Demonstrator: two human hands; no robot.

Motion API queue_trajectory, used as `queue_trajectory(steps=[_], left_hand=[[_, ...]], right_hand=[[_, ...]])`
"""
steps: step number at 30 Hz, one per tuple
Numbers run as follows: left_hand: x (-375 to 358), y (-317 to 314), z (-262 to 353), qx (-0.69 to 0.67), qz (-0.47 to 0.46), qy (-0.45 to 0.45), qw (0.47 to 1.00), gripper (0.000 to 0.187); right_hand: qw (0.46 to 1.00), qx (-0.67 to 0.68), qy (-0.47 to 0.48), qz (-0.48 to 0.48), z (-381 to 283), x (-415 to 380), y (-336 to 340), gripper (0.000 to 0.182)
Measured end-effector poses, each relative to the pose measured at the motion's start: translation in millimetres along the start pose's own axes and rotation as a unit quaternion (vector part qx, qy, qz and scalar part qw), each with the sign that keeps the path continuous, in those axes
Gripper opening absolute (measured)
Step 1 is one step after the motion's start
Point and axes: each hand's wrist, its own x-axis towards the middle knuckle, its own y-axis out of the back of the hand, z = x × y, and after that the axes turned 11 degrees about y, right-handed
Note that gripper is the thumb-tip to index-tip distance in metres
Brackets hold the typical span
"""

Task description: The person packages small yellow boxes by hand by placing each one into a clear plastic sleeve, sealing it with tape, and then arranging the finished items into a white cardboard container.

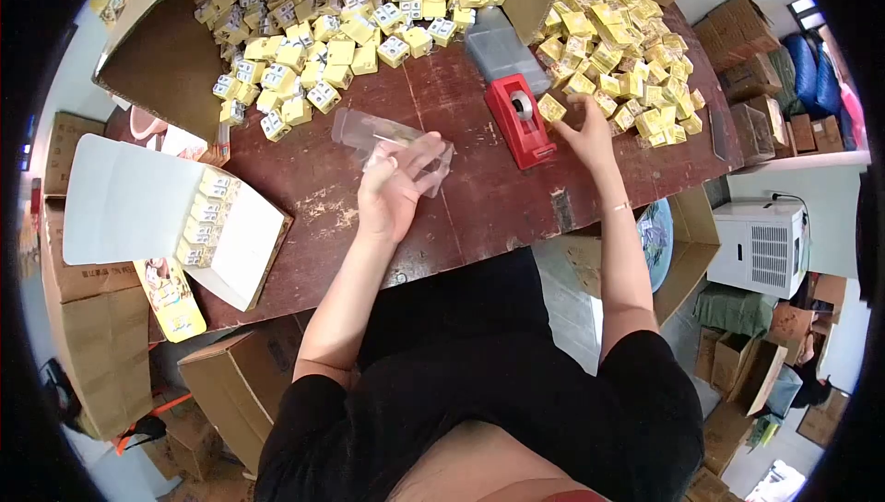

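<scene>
A packing workroom: heaps of small yellow boxes (608, 36), a tape dispenser (518, 119), stacked cardboard cartons (747, 50) all around.

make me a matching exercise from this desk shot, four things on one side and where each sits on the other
Things:
1. clear plastic sleeve
2. red tape dispenser
3. white carton
4. single yellow box

Places:
A. at the table's left edge, with a row of yellow boxes inside
B. at the right hand, at its fingers
C. held in the left hand
D. on the brown table between the two hands

Pairs: 1-C, 2-D, 3-A, 4-B
</scene>
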Motion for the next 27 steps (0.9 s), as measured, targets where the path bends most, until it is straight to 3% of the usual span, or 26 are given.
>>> queue_trajectory(steps=[2,3,5,6,8,12,13,15,16,18,19,21,22,24,27], left_hand=[[-4,6,1,-0.011,0.019,0.023,0.999,0.038],[-8,9,1,-0.022,0.039,0.048,0.998,0.035],[-18,18,1,-0.062,0.042,0.065,0.995,0.035],[-23,23,0,-0.102,0.044,0.083,0.99,0.035],[-31,34,0,-0.092,0.054,0.075,0.991,0.043],[-40,56,4,-0.116,0.054,0.102,0.987,0.049],[-40,59,6,-0.105,0.061,0.106,0.987,0.05],[-38,55,7,-0.122,0.042,0.089,0.988,0.047],[-39,48,9,-0.136,0.02,0.076,0.988,0.043],[-43,38,13,-0.071,0.04,0.064,0.995,0.052],[-44,38,14,-0.036,0.038,0.055,0.997,0.055],[-47,46,18,0.001,0.066,0.07,0.995,0.058],[-48,47,19,0.062,0.096,0.061,0.991,0.057],[-55,50,21,0.121,0.139,0.046,0.982,0.057],[-62,55,23,0.295,0.169,0.004,0.941,0.058]], right_hand=[[0.992,0.019,0.127,0.009,37,6,-31,0.057],[0.995,0.041,0.085,-0.02,34,6,-34,0.062],[0.99,0.142,-0.014,0.01,32,9,-30,0.065],[0.967,0.253,-0.011,0.034,45,9,-32,0.067],[0.895,0.436,-0.078,0.049,5,6,-6,0.067],[0.859,0.508,-0.043,0.058,-43,2,8,0.065],[0.788,0.609,-0.071,0.053,-60,-1,9,0.058],[0.733,0.675,-0.059,0.057,-76,-4,-7,0.049],[0.731,0.679,-0.061,0.024,-84,-5,-15,0.047],[0.729,0.68,-0.08,-0.001,-104,-13,-37,0.052],[0.754,0.654,-0.054,-0.026,-117,-15,-52,0.06],[0.859,0.501,-0.018,-0.104,-125,-25,-77,0.06],[0.955,0.255,0.101,-0.117,-123,-28,-87,0.058],[0.967,0.074,0.206,-0.128,-120,-32,-93,0.05],[0.97,0.074,0.143,-0.18,-129,-25,-75,0.042]])
